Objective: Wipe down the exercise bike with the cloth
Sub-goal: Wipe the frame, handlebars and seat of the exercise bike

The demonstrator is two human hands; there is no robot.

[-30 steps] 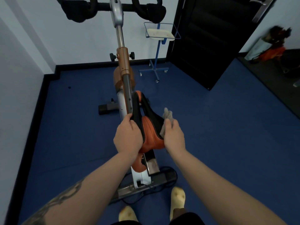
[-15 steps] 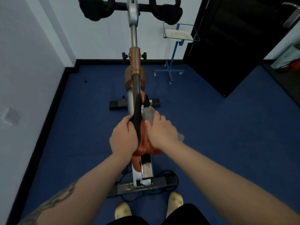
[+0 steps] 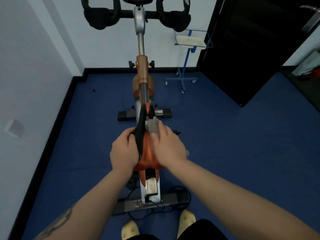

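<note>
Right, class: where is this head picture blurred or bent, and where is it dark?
Head view: motion blur smears the right hand and cloth; the left hand is sharper; wide-angle bending bows the walls; the door is nearly black.

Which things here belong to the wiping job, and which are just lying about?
Job: exercise bike, its saddle, grey cloth, left hand, right hand.
Lying about: blue wheeled stand with a white tray, black door.

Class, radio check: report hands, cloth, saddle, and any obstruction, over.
Left hand grips the saddle edge. Right hand presses the grey cloth flat onto the saddle's right side. Cable loops by the rear base; nothing blocks the wipe.
</note>
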